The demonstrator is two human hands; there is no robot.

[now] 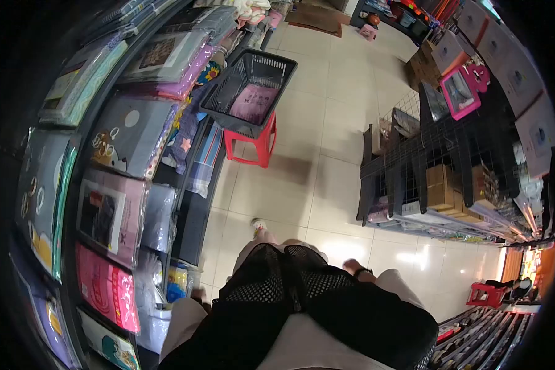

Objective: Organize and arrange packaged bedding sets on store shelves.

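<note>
Standing or mid-stride, hard to say which. Low at the side, left hand [198, 295] barely showing, near the packs [108, 287] stacked on the shelf [188, 222]; cannot tell whether loose or clenched. Same for right hand [354, 267], hanging by the hip. Well ahead, basket [248, 92] on stool [253, 145]. For a pack, probably: turn left, reach, grasp an edge.

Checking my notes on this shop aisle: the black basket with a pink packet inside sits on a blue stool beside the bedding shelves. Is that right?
Not quite: the stool is red, not blue. In the head view, the black basket with a pink packet inside sits on that red stool beside the bedding shelves.
</note>
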